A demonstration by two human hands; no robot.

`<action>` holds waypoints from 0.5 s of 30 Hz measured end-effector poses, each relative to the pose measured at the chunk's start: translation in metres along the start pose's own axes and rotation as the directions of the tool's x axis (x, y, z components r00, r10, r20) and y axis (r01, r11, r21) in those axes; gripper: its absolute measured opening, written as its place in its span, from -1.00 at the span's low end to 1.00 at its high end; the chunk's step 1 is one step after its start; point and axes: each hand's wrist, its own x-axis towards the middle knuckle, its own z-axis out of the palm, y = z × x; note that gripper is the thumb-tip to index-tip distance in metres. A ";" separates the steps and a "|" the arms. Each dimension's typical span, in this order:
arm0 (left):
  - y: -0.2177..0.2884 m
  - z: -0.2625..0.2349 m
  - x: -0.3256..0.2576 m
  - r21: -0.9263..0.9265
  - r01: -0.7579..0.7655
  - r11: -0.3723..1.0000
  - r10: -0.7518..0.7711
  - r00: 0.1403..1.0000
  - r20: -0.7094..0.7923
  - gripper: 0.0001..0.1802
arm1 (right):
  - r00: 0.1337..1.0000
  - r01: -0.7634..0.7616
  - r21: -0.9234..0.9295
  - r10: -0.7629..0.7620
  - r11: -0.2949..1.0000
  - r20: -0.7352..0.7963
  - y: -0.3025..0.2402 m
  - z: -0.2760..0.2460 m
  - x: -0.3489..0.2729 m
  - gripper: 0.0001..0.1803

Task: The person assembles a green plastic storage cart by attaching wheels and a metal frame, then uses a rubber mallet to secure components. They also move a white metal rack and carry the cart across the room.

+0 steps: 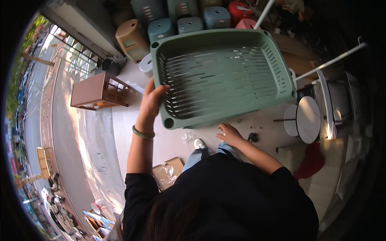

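Observation:
A green plastic slotted basket [241, 110], shaped like a shallow rectangular tray with round holes at its corners, is held up in front of me, tilted so its inside shows. My left hand [150, 100] grips its left side wall, thumb over the rim and the other fingers hidden behind. A bangle circles that wrist. Below the basket's lower edge, my right hand [229, 134] is apart from it, fingers loosely bent and spread, with nothing in them. White poles [329, 62] rise beyond the basket's right side; how they are fixed is hidden.
Several plastic stools [161, 29] stand at the back. A brown wooden table [89, 91] is at the left. By my feet lie an opened cardboard box [168, 173] and clear plastic wrap [187, 136]. To the right are a round white tabletop [309, 119] and red cloth [311, 161].

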 end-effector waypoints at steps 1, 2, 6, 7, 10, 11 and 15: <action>0.007 -0.009 0.008 0.024 0.025 0.999 -0.027 0.999 0.047 -0.63 | 0.996 -0.086 0.058 0.087 0.995 -0.014 0.020 -0.008 -0.023 -0.52; 0.014 -0.017 0.015 0.071 0.001 0.997 -0.005 0.998 0.061 -0.72 | 0.982 -0.184 0.067 0.186 0.981 -0.029 0.039 -0.012 -0.046 -0.55; 0.039 -0.064 0.041 0.299 0.079 0.951 -0.074 0.997 -0.029 -0.69 | 0.852 -0.439 0.189 0.474 0.879 -0.225 0.113 -0.002 -0.143 -0.64; 0.036 -0.075 0.041 0.314 -0.031 0.949 0.044 0.998 -0.036 -0.67 | 0.819 -0.451 0.255 0.510 0.855 -0.261 0.129 0.007 -0.165 -0.64; 0.045 -0.121 0.035 0.385 0.100 0.918 -0.096 0.995 -0.030 -0.42 | 0.690 -0.511 0.433 0.655 0.742 -0.307 0.162 0.045 -0.216 -0.66; 0.048 -0.138 0.034 0.453 0.130 0.882 -0.133 0.991 -0.025 -0.33 | 0.682 -0.502 0.474 0.668 0.723 -0.297 0.169 0.059 -0.227 -0.66; 0.063 -0.213 0.005 0.660 0.378 0.649 -0.076 0.896 -0.438 -0.14 | 0.674 -0.471 0.619 0.709 0.628 -0.207 0.195 0.083 -0.241 -0.65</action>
